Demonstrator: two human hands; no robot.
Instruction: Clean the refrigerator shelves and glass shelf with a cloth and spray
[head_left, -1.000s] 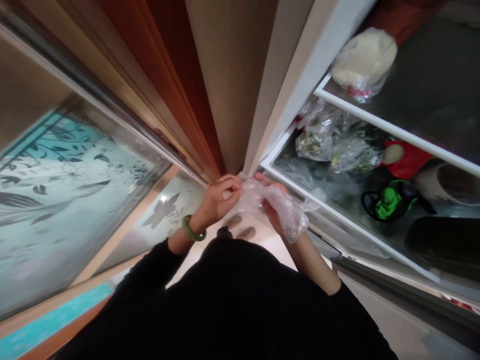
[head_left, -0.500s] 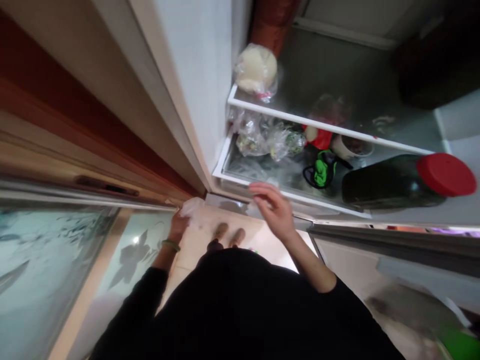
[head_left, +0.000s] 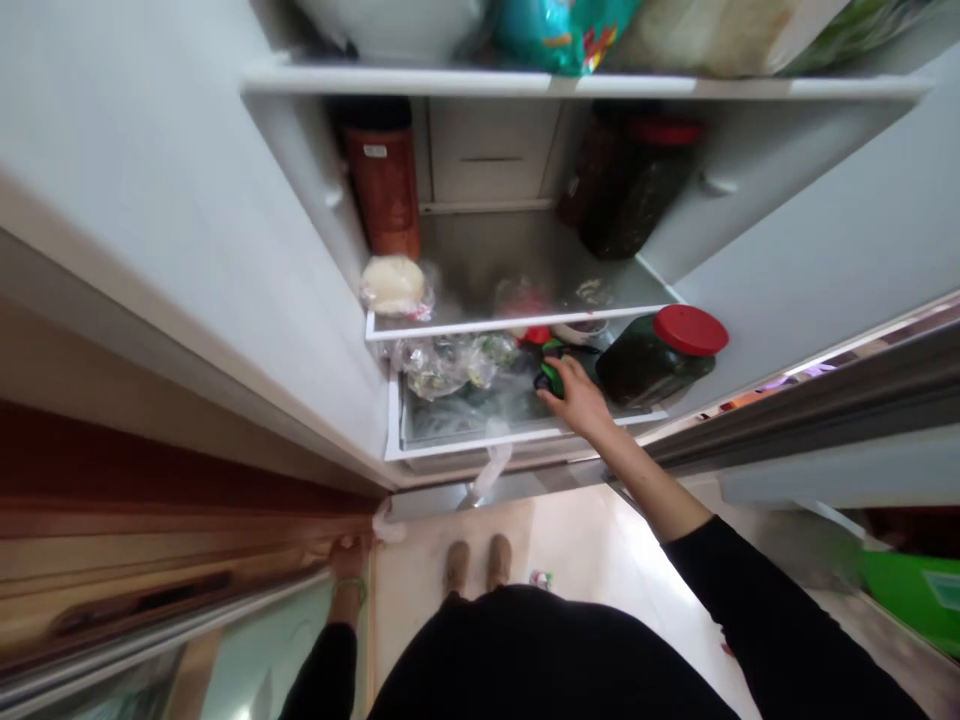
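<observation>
My right hand (head_left: 581, 400) reaches over the lower fridge shelf (head_left: 450, 447), its fingers on a green and black item (head_left: 553, 378). My left hand (head_left: 349, 560) is low at the left beside the wooden frame, with a whitish plastic bag (head_left: 388, 526) at its fingers. Left of my right hand, clear bags of greens (head_left: 442, 368) lie on the lower shelf. A dark jar with a red lid (head_left: 660, 355) lies tilted just to the right. Behind the hand are a red item (head_left: 534, 334) and a white bowl (head_left: 579, 330).
On the middle shelf (head_left: 525, 322) stand a reddish container (head_left: 386, 190), a bagged white round item (head_left: 393, 284) and a dark jar (head_left: 626, 190). Bags fill the top shelf (head_left: 480, 80). The fridge door (head_left: 787, 440) is at the right. Clear plastic (head_left: 493, 465) hangs over the lower shelf's edge.
My right hand has moved from in front of the lower shelf in to the green and black item. The view has shifted to show more of the fridge. My left hand stays low at the left.
</observation>
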